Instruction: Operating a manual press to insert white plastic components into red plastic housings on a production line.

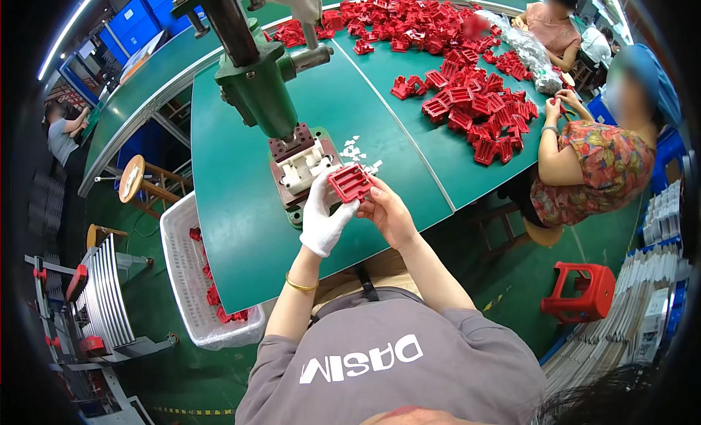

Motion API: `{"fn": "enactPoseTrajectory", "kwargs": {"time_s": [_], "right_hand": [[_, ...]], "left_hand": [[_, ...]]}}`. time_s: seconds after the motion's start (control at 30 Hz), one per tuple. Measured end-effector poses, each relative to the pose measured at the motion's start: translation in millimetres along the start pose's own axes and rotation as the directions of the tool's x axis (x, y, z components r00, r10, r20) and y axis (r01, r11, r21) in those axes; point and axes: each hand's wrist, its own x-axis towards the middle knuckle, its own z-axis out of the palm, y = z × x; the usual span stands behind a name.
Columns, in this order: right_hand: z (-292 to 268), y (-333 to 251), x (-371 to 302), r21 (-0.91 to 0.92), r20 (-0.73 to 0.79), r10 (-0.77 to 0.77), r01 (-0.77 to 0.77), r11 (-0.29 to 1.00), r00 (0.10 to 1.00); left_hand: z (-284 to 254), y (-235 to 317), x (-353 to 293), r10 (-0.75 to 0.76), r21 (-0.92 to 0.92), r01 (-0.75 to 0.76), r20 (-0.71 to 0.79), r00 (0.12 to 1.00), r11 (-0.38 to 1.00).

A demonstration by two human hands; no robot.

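Observation:
A red plastic part (350, 182) with slotted compartments is held between my two hands, just in front of the press fixture. My left hand (325, 219), in a white glove, grips its left side. On the other side, the bare fingers of my right hand (388, 210) close on its right and lower edge. Directly beyond my left hand, the white fixture block (303, 166) sits on a dark red base under the green hand press (259, 85). Small white pieces (353, 149) lie scattered on the green table to the right of the fixture.
Red parts are heaped (478, 104) on the table (255, 242) at right and far back. A white crate (179, 268) with red parts stands on the floor at left. At right a co-worker (591, 147) handles something small. A red stool (580, 292) and wooden stool (133, 178) stand nearby.

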Motion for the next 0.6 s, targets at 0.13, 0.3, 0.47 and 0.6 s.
{"fn": "enactPoseTrajectory", "kwargs": {"time_s": [0.13, 0.3, 0.47, 0.6], "right_hand": [[12.7, 5.2, -6.4, -0.192, -0.151, -0.071, 0.042, 0.981, 0.986], [22.1, 10.6, -11.5, -0.342, -0.094, -0.260, 0.214, 0.915, 0.961], [26.5, 3.7, -13.1, -0.369, -0.100, -0.329, 0.272, 0.889, 0.939], [13.4, -2.1, -11.8, -0.435, -0.141, -0.394, 0.300, 0.849, 0.908]], "left_hand": [[7.3, 2.1, 0.2, 0.248, 0.302, -0.188, -0.174, 0.953, 0.935], [19.0, 3.1, -3.7, 0.650, 0.765, -0.428, 0.015, 0.759, 0.482], [28.0, -3.3, -17.4, 0.659, 0.840, -0.423, 0.108, 0.744, 0.340], [36.3, 6.6, -23.1, 0.574, 0.770, -0.444, 0.125, 0.809, 0.457]]}}
